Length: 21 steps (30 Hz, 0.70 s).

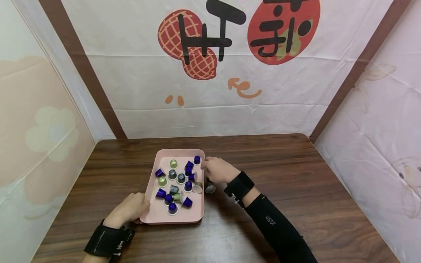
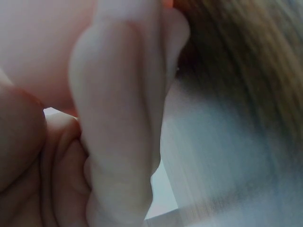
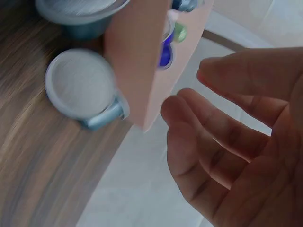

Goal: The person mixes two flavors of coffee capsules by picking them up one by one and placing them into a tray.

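Observation:
A pink tray [image 1: 194,212] holds several small coffee capsules: purple ones [image 1: 172,208], light green ones [image 1: 173,164] and grey ones [image 1: 181,178], some upright, some on their sides. My left hand [image 1: 131,208] grips the tray at its near left corner; its fingers [image 2: 113,94] fill the left wrist view. Beside the tray's right edge is my right hand [image 1: 219,170]. The right wrist view shows its fingers [image 3: 182,146] loosely bent, the thumb apart and nothing between them. Capsules [image 3: 83,85] lie on the table against the tray's right side, partly hidden by that hand in the head view.
The brown wooden table [image 1: 279,164] stretches out on both sides of the tray. A printed white cloth [image 1: 279,95] hangs behind its far edge, with more cloth hanging at left and right.

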### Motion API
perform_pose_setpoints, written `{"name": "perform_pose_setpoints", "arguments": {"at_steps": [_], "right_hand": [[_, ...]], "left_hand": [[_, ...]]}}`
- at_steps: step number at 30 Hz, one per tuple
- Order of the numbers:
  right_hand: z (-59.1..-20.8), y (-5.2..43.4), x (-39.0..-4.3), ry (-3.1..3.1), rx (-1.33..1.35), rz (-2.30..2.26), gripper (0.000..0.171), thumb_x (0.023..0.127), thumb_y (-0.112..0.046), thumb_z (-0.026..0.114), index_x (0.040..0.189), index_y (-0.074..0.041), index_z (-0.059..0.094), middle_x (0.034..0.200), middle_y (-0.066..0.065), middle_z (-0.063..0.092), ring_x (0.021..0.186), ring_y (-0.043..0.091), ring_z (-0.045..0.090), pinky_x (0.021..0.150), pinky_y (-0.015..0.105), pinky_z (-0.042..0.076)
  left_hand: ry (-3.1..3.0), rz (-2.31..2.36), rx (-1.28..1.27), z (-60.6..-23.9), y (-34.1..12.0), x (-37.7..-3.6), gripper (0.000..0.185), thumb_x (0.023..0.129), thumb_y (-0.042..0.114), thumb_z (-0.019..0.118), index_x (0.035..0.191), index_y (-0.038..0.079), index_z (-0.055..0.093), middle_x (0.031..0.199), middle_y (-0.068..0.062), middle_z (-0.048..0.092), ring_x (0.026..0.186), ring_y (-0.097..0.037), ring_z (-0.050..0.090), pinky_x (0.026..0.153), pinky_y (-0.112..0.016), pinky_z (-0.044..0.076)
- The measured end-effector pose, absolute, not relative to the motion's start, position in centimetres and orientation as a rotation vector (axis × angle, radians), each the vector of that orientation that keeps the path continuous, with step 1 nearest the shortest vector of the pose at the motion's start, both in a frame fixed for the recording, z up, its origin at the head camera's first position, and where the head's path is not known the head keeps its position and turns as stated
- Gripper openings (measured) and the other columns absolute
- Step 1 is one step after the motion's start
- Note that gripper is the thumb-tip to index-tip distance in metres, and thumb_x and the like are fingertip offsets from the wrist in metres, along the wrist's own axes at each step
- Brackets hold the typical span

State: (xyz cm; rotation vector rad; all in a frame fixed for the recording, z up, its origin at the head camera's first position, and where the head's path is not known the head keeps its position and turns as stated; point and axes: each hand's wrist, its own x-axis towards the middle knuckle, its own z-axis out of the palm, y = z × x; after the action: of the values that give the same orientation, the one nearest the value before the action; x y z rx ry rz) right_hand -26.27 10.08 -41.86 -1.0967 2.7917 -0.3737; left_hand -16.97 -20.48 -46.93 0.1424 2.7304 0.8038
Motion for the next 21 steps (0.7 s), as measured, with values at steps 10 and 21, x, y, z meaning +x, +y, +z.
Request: {"name": "perform_pose_setpoints", "arguments": {"at_steps": [10,21], "right_hand": [[-43.4,12.7,-28.4,2.815,-1.083,-0.271,0.039,0.077,0.013,0.055,0.109,-0.005,0.067,0.098,0.007,0.059,0.086,0.017,0.052,0.075,0.028,0.049],[-44.9,13.3,-29.7,2.780,-1.158,-0.302,0.049,0.081,0.015,0.054,0.119,-0.013,0.065,0.101,0.003,0.055,0.080,0.016,0.051,0.068,0.025,0.045]], "left_hand": [[2.735,0.794,0.141,-46.9,-20.5,-17.0,0.016,0.083,0.006,0.045,0.068,0.004,0.052,0.053,-0.005,0.053,0.039,-0.014,0.054,0.038,-0.028,0.046],[2.713,0.817,0.121,-46.8,-20.4,-16.9,0.016,0.082,0.006,0.045,0.068,0.004,0.052,0.053,-0.006,0.053,0.039,-0.015,0.054,0.038,-0.028,0.047]]}}
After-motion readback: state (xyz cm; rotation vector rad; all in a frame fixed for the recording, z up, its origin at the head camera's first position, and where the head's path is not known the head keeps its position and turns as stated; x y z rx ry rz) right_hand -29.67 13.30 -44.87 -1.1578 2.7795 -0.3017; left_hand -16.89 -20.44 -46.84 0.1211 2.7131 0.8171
